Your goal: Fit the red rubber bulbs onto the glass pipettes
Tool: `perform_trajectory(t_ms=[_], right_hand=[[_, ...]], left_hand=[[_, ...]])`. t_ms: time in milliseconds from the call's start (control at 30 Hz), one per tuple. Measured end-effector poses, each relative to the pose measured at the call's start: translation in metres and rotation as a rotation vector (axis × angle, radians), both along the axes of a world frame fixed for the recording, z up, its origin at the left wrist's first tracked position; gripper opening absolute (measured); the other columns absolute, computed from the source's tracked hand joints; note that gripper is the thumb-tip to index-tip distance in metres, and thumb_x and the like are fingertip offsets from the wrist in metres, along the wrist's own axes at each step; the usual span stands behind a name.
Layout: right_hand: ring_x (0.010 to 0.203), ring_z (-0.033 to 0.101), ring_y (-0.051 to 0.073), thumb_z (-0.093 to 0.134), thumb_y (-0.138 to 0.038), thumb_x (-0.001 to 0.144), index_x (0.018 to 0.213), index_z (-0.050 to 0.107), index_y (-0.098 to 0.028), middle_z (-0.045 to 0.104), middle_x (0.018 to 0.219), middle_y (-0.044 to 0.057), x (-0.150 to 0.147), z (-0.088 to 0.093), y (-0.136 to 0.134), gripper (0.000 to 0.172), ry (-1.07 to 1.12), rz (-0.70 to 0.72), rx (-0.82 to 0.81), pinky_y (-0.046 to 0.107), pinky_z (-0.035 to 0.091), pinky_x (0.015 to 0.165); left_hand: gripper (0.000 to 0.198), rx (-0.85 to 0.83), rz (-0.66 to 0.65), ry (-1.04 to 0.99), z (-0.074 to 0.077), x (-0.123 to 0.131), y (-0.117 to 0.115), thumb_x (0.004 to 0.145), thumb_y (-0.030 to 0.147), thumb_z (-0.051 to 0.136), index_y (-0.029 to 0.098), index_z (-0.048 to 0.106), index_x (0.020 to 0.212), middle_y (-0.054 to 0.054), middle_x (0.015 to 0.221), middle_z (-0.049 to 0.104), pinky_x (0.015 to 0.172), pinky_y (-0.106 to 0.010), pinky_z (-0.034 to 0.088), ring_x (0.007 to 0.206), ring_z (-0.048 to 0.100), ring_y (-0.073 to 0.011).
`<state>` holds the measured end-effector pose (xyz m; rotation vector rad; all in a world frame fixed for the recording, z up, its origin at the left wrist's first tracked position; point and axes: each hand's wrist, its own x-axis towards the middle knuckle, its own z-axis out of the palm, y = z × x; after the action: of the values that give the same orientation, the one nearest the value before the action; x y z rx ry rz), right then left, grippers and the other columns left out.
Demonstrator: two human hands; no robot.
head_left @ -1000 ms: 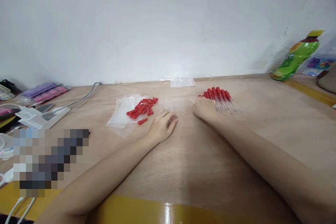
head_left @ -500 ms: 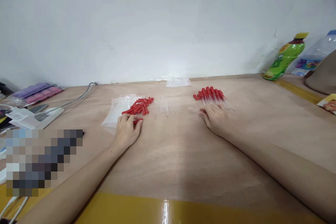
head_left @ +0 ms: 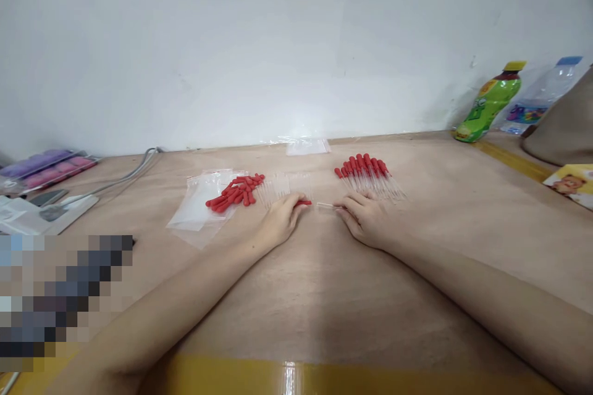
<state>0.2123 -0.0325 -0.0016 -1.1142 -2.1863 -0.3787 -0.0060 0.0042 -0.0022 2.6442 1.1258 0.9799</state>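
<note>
My left hand [head_left: 282,219] pinches a red rubber bulb [head_left: 304,202], its end pointing right. Facing it across a small gap is a clear dropper tube [head_left: 326,205], held between the fingertips of my right hand [head_left: 364,217]. Bulb and tube are apart. Loose red bulbs [head_left: 237,191] lie in a heap on a clear plastic bag [head_left: 192,200] to the left. Behind my left hand, a row of bare clear tubes [head_left: 278,185] is partly hidden. Beyond my right hand lie several droppers with red bulbs fitted [head_left: 364,165], side by side.
A small clear bag [head_left: 308,147] lies by the wall. At the right stand a green bottle [head_left: 488,105] and a clear bottle [head_left: 540,105], near a brown rounded object [head_left: 563,126]. Purple and pink packed items [head_left: 49,170] and a grey cable [head_left: 125,176] are at the left.
My left hand has carried a red bulb from beside the heap rightward to the middle. My right hand has shifted slightly left and nearer with the tube. The view has turned slightly right.
</note>
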Motion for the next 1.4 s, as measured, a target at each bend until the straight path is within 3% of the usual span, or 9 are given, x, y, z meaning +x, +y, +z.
perform_trajectory(t_ms=[100,333,500,700,967,1200,1400], right_hand=[[0.069,0.052,0.015,0.04,-0.022,0.087,0.089,0.059,-0.017,0.064,0.083,0.004,-0.001,-0.004,0.004,0.02,0.043,-0.009,-0.022,0.028,0.033,0.067],[0.069,0.053,0.013,0.04,-0.02,0.086,0.091,0.057,-0.016,0.063,0.083,0.003,-0.007,-0.011,0.016,0.018,0.07,0.075,-0.071,0.03,0.032,0.071],[0.069,0.052,0.013,0.041,-0.021,0.086,0.092,0.058,-0.017,0.061,0.08,0.003,-0.007,-0.01,0.019,0.018,0.072,0.136,-0.086,0.029,0.031,0.069],[0.069,0.054,0.012,0.042,-0.021,0.087,0.092,0.061,-0.02,0.062,0.079,0.002,-0.001,-0.012,0.022,0.019,0.066,0.212,-0.125,0.029,0.029,0.069],[0.067,0.052,0.012,0.042,-0.018,0.084,0.09,0.063,-0.02,0.062,0.079,0.003,0.001,-0.008,0.016,0.022,-0.067,0.108,-0.084,0.031,0.028,0.07],[0.073,0.052,0.015,0.041,-0.021,0.085,0.095,0.055,-0.017,0.058,0.083,0.006,-0.002,-0.007,0.016,0.018,0.145,0.176,-0.178,0.028,0.039,0.065],[0.072,0.05,0.014,0.039,-0.018,0.085,0.084,0.055,-0.017,0.055,0.078,0.005,-0.001,-0.007,0.016,0.016,0.174,0.231,-0.204,0.025,0.04,0.064]], left_hand=[[0.019,0.01,-0.052,-0.032,-0.001,0.008,0.007,0.086,0.019,0.042,0.016,0.052,0.102,-0.007,0.098,0.062,0.08,-0.03,0.045,0.09,0.057,-0.0162],[0.015,-0.059,-0.046,-0.077,0.004,0.007,0.008,0.086,0.021,0.044,0.015,0.057,0.092,-0.005,0.086,0.063,0.074,-0.027,0.045,0.08,0.057,-0.0141],[0.016,-0.213,-0.076,-0.146,0.003,0.004,0.01,0.084,0.025,0.046,0.015,0.058,0.088,-0.001,0.076,0.061,0.067,-0.024,0.045,0.07,0.056,-0.0118],[0.021,-0.462,-0.229,-0.2,0.003,0.0,0.009,0.083,0.028,0.046,0.013,0.059,0.088,0.0,0.068,0.058,0.056,-0.02,0.045,0.057,0.052,-0.0084],[0.024,-0.393,-0.177,-0.054,0.007,0.002,0.006,0.082,0.032,0.048,0.015,0.064,0.088,-0.003,0.077,0.065,0.064,-0.024,0.046,0.069,0.058,-0.0129],[0.023,-0.423,-0.149,-0.172,0.001,0.001,0.009,0.079,0.034,0.053,0.015,0.063,0.089,-0.003,0.076,0.065,0.06,-0.023,0.048,0.066,0.058,-0.0124],[0.023,-0.462,-0.15,-0.185,0.001,0.001,0.008,0.079,0.033,0.054,0.014,0.063,0.087,-0.002,0.069,0.063,0.055,-0.021,0.047,0.057,0.056,-0.01]])
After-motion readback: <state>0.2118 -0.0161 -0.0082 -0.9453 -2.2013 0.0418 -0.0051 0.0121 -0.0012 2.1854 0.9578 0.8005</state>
